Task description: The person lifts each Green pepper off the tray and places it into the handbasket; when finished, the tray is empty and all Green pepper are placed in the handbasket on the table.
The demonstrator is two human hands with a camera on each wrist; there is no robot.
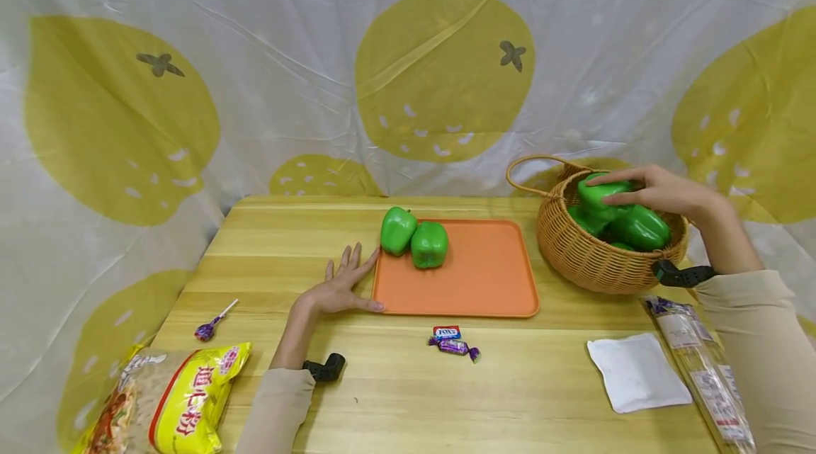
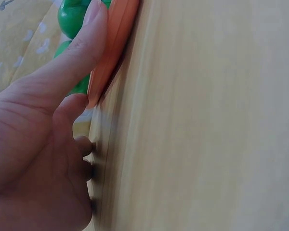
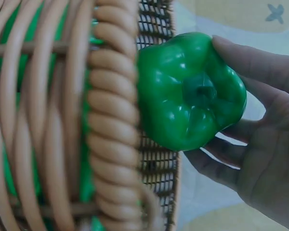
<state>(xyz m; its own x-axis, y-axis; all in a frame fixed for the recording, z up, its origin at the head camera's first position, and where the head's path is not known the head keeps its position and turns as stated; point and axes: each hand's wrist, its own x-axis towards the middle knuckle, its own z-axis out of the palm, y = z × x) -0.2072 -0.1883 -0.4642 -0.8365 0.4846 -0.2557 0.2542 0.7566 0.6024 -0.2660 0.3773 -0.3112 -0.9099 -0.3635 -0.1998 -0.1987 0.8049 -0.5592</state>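
My right hand [image 1: 678, 192] grips a green bell pepper [image 3: 168, 106] at the mouth of a wicker basket [image 1: 589, 263]. In the right wrist view, thumb and fingers lie on opposite sides of it, its stem toward the camera. More green peppers, one of them a glossy pepper [image 1: 642, 229], lie inside the basket. My left hand [image 1: 334, 291] is spread at the left edge of an orange tray [image 1: 484, 270], thumb and index finger touching its rim, the other fingertips on the table. Two bell peppers, a left pepper [image 1: 398, 231] and a right pepper [image 1: 430, 245], stand at the tray's upper left.
Wrapped candies [image 1: 454, 346] lie before the tray. A lollipop [image 1: 207, 330] and a yellow food bag [image 1: 185, 397] are at the left. A white cloth [image 1: 637, 372] and a long clear packet [image 1: 704, 376] lie at the right. A patterned curtain [image 1: 287, 86] hangs behind the table.
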